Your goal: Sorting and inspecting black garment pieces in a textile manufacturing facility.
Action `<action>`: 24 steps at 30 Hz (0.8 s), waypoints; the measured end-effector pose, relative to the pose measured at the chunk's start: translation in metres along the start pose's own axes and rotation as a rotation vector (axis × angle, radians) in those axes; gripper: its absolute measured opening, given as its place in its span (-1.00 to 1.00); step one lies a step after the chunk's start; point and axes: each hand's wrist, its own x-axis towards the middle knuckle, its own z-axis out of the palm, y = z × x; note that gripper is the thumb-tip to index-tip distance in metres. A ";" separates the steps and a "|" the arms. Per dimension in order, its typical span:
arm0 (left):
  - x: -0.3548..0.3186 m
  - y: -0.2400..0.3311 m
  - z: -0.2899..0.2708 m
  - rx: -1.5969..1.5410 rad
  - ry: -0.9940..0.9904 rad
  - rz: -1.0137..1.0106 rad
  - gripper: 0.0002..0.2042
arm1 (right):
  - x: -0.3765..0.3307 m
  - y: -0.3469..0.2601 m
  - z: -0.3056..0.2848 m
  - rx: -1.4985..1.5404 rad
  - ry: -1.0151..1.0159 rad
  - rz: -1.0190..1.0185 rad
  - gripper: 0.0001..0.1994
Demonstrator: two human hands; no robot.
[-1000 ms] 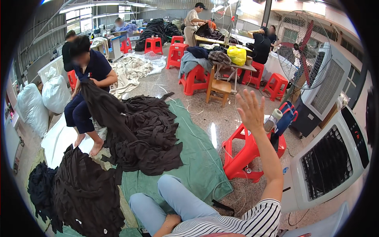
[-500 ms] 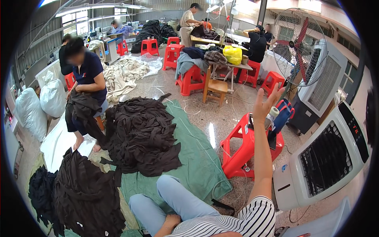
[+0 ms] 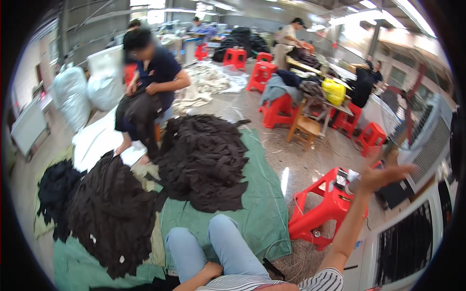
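My right arm, in a striped sleeve, stretches out to the right. At its end my right hand (image 3: 387,175) is blurred by motion but open, with fingers spread and nothing held. It is raised in front of a red plastic stool (image 3: 320,203) with small items on top. My left hand (image 3: 212,269) rests on my lap against my light blue trousers (image 3: 238,245); its fingers are mostly hidden. Before my knees lies a large heap of dark brown fabric pieces (image 3: 201,165) on a green sheet (image 3: 262,189). Another dark brown heap (image 3: 111,213) lies to the left.
Beyond the left heap, a seated person (image 3: 158,72) in a navy shirt handles a dark garment (image 3: 138,114). White sacks (image 3: 73,97) stand behind. A wooden chair (image 3: 306,128), a table with a yellow bag (image 3: 334,91), a large fan (image 3: 415,102) and a white air cooler (image 3: 371,257) are at the right.
The view has turned left, so the room sits farther right in the picture. My right hand has dropped lower and tilted sideways, still open. My left hand stays on my lap.
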 end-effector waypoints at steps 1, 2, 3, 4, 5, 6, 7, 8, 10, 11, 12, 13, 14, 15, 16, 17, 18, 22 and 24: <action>0.003 0.001 -0.001 0.024 0.015 0.021 -0.66 | 0.042 0.013 -0.004 0.272 0.094 0.273 -0.01; 0.004 0.004 -0.007 0.034 0.031 0.030 -0.66 | 0.076 0.014 -0.012 0.266 0.164 0.494 -0.11; 0.004 0.008 -0.009 0.048 0.047 0.038 -0.67 | 0.088 0.031 -0.009 0.471 0.298 0.432 -0.23; 0.011 0.006 -0.005 0.044 0.088 0.064 -0.68 | 0.104 0.037 -0.016 0.261 0.377 0.125 -0.29; 0.016 0.007 -0.005 0.037 0.093 0.058 -0.68 | 0.099 0.029 -0.019 0.383 0.366 0.012 -0.27; 0.021 0.008 -0.007 0.067 0.092 0.082 -0.69 | 0.091 0.014 -0.027 0.495 0.354 -0.104 -0.26; 0.022 0.006 -0.007 0.095 0.083 0.098 -0.70 | 0.057 -0.029 -0.037 0.599 0.165 0.039 -0.31; 0.022 0.008 -0.014 0.087 0.077 0.124 -0.70 | -0.020 -0.003 -0.031 0.822 -0.146 0.147 -0.22; 0.021 0.002 -0.004 0.087 0.099 0.107 -0.71 | -0.132 -0.090 -0.086 0.993 -0.500 -0.074 -0.43; 0.016 -0.004 0.006 0.044 0.117 0.087 -0.67 | -0.149 -0.138 -0.118 1.161 -0.622 -0.337 -0.51; 0.017 -0.008 0.012 0.073 0.103 0.110 -0.67 | -0.149 -0.166 -0.151 1.256 -0.778 -0.418 -0.49; 0.019 -0.008 0.015 0.082 0.206 0.106 -0.68 | -0.181 -0.173 -0.177 1.409 -0.955 -0.401 -0.41; 0.017 -0.006 0.021 0.076 0.301 0.101 -0.69 | -0.204 -0.171 -0.198 1.420 -1.088 -0.458 -0.37; 0.009 0.004 0.000 0.045 0.190 0.090 -0.67 | -0.221 -0.166 -0.218 1.436 -1.225 -0.513 -0.32; 0.009 0.004 -0.008 0.049 0.189 0.084 -0.67 | -0.228 -0.171 -0.232 1.450 -1.343 -0.467 -0.29; 0.011 0.006 -0.012 0.060 0.116 0.073 -0.65 | -0.234 -0.172 -0.245 1.454 -1.466 -0.420 -0.26; 0.011 0.007 -0.016 0.073 0.042 0.064 -0.62 | -0.243 -0.170 -0.254 1.427 -1.520 -0.351 -0.29; 0.007 0.013 -0.027 0.084 0.003 0.051 -0.64 | -0.267 -0.165 -0.276 1.265 -1.578 -0.465 -0.35; 0.002 0.012 -0.028 0.087 -0.023 0.045 -0.63 | -0.269 -0.171 -0.279 1.273 -1.538 -0.446 -0.41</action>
